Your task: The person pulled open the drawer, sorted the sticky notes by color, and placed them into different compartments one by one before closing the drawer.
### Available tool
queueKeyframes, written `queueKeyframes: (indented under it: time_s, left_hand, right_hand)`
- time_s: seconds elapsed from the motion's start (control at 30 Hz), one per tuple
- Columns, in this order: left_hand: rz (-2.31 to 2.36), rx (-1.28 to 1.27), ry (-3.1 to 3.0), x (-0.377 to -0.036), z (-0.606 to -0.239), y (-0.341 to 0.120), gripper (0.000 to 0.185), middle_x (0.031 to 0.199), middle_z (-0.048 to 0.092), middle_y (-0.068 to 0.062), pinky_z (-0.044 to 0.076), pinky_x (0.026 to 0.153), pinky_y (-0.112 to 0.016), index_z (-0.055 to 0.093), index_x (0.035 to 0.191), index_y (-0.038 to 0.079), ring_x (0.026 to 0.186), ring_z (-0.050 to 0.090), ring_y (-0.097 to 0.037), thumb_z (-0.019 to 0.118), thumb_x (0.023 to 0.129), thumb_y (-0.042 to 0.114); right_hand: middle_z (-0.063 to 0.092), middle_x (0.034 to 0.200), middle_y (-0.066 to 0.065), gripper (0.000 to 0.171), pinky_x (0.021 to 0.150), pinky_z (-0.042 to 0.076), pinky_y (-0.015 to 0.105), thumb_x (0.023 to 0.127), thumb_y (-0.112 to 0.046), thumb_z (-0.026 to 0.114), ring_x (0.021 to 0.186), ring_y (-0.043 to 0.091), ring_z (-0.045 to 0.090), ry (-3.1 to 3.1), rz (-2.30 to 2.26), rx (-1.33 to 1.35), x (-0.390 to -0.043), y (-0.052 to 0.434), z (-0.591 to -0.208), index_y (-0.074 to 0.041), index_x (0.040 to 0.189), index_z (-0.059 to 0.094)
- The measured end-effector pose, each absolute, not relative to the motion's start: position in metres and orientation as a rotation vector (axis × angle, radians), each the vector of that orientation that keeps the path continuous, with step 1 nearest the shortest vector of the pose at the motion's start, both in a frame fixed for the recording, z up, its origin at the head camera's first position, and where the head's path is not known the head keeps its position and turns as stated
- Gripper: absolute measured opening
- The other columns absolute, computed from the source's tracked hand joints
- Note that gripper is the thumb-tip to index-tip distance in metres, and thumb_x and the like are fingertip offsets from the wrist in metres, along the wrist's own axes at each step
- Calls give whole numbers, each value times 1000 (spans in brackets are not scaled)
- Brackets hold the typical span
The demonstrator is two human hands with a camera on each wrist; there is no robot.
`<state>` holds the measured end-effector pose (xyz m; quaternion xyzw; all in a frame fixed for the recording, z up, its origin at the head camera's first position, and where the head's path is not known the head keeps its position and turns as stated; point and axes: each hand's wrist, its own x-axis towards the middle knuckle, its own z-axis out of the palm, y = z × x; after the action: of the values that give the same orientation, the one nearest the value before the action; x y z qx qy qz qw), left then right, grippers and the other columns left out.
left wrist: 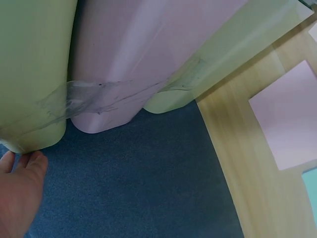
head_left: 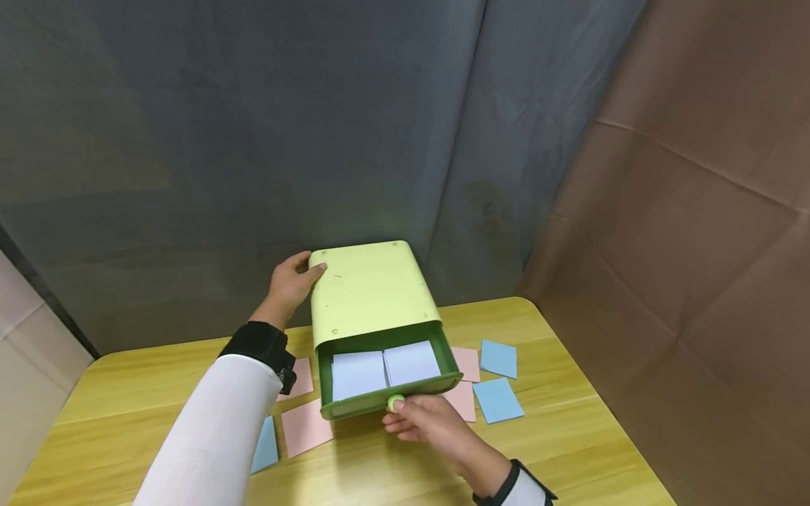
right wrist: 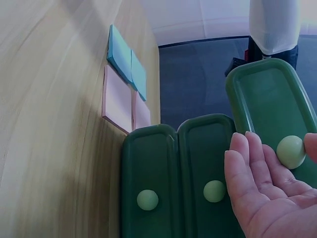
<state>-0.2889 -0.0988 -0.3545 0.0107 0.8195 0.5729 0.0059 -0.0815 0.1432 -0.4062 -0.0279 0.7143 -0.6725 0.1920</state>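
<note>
A pale wooden tabletop [head_left: 569, 436] with a rounded corner stood before a dark grey cloth backdrop [head_left: 253, 140] and a brown paper sheet [head_left: 696, 211]. On the tabletop rested a light green plastic drawer cabinet [head_left: 370, 292] with rounded edges; in the head view it lay tipped toward the person. Its top dark green drawer [head_left: 387, 393] stood pulled out, and two pale blue-white square sheets [head_left: 384, 369] lay side by side inside it. The right wrist view showed three dark green drawer fronts in a row, each with a round light green knob, and the farthest one stood out from the others.

The left hand [head_left: 291, 284], on an arm in a white sleeve with a black wristband, rested against the cabinet's far left edge, fingers relaxed, thumb on the top panel. The right hand [head_left: 427, 422] held the small round light green knob [head_left: 396, 403] of the pulled-out drawer, fingers curled beneath it and thumb beside it.

Loose pink paper squares [head_left: 306, 426] and blue paper squares [head_left: 498, 400] lay flat on the tabletop on both sides of the cabinet, some touching one another.
</note>
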Motion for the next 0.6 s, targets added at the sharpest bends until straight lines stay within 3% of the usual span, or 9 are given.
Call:
queueKeyframes:
  time_s: [0.6]
  left_hand:
    - [1688,104,2578,-286,-353,-100,64,149,36,-23,39,108,-44,26,151,-1,136,37,-35,54,100,25]
  right_hand:
    - [70,98,8,39,85,55,32,99,-29,53,92,18,67,2031,-1932,-52,-89,141,-399,8,108,62]
